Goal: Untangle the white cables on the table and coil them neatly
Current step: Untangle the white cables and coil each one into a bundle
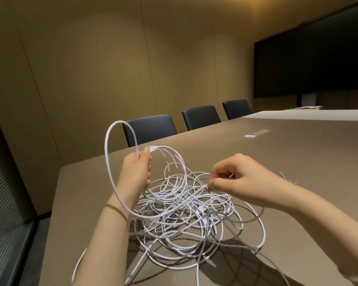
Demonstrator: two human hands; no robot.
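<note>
A tangle of white cables [186, 219] lies in loose overlapping loops on the brown table [298, 162]. My left hand [135, 170] is raised above the pile and grips several gathered loops; one large loop [110, 141] arches up and around my left wrist. My right hand [234, 175] hovers to the right of the raised loops and pinches a thin strand [203, 187] between thumb and fingers. A cable end with a plug lies within the pile [201, 209].
Three dark chairs [151, 129] stand along the table's far edge. A flush socket panel [256, 133] sits in the tabletop further back. A large dark screen [314, 58] fills the right wall. The table's left edge runs close to my left arm.
</note>
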